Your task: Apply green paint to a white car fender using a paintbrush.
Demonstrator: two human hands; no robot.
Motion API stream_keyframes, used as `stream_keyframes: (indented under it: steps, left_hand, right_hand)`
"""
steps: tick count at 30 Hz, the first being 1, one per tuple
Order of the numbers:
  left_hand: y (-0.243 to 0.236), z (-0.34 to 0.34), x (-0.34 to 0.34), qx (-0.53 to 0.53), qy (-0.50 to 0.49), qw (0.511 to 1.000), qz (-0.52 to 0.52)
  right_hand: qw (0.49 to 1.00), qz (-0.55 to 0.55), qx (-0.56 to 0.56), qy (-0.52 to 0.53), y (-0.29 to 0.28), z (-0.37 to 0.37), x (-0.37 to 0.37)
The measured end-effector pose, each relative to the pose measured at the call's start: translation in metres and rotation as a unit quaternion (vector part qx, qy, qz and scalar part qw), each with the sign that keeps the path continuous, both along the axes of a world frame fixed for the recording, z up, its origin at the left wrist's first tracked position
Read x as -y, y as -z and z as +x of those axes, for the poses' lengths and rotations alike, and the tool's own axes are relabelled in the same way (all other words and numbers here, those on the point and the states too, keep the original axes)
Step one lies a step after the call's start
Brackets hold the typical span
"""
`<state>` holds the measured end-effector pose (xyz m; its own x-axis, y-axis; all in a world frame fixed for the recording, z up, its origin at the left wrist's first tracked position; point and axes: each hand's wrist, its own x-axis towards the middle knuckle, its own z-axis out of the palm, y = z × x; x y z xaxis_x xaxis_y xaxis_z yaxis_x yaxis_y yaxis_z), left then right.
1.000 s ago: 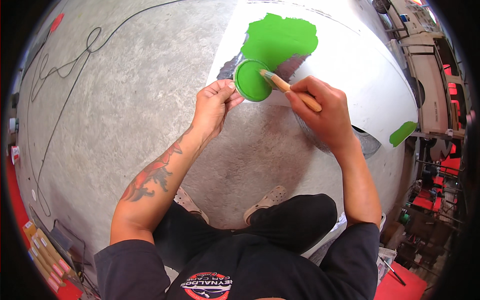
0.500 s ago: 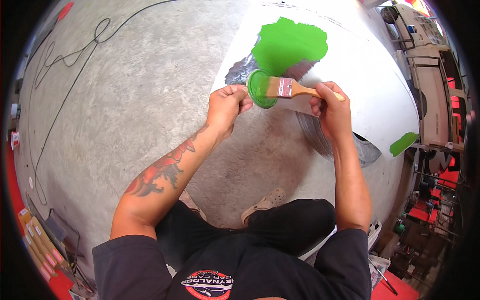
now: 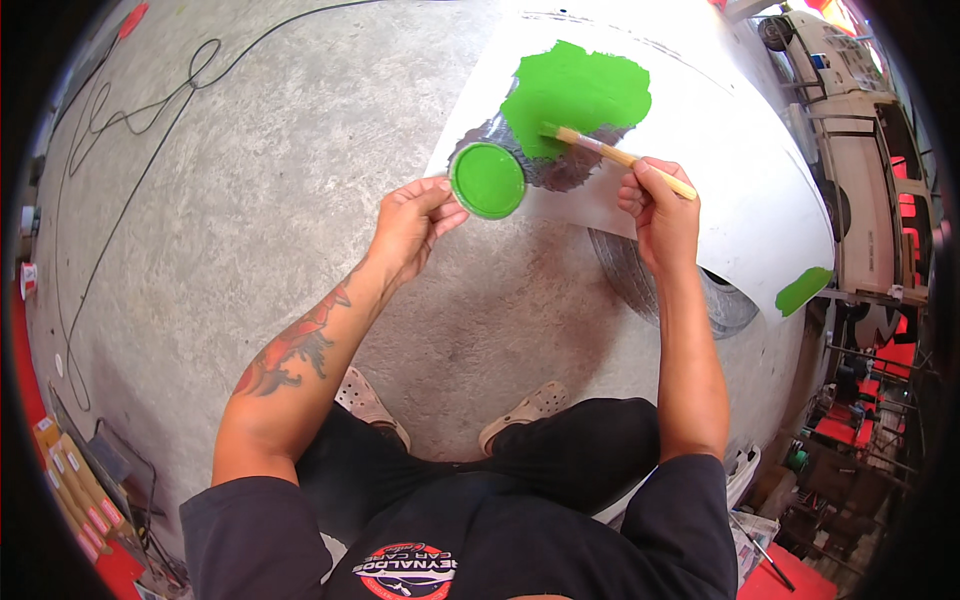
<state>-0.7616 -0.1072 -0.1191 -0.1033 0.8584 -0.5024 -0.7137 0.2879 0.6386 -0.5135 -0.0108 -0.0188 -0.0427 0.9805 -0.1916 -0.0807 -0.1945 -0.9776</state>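
So the brush [image 3: 612, 153] is in the right hand [image 3: 662, 215], fingers closed round the wooden handle near its end, bristles down on the lower edge of the big green patch [image 3: 578, 92] on the white panel [image 3: 720, 170]. There's a dark grey bare spot [image 3: 565, 165] just under the green, right by the bristles. Left hand [image 3: 412, 225] pinches the rim of a small round tub [image 3: 487, 180] full of green paint, held level just left of the brush, over the panel's lower left edge. A second, smaller green patch [image 3: 803, 290] sits at the panel's far right corner. A tyre [image 3: 640, 280] pokes out from under the panel, on the concrete floor [image 3: 250, 200]. A black cable [image 3: 120, 120] snakes over on the left.
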Motion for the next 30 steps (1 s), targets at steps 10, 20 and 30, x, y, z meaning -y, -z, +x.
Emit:
stream_keyframes:
  steps: [10,20,30]
  left_hand:
    - [-0.005,-0.038,0.012,0.016,-0.029,0.999,0.026]
    - [-0.011,-0.061,0.012,0.024,-0.068,0.995,0.074]
    - [-0.015,-0.074,0.011,0.003,-0.084,0.991,0.101]
  right_hand:
    - [0.983,0.092,0.144,-0.073,0.034,-0.041,-0.004]
    - [0.926,0.260,0.265,-0.072,0.021,-0.047,0.002]
    - [0.895,0.331,0.285,-0.090,0.025,-0.043,-0.014]
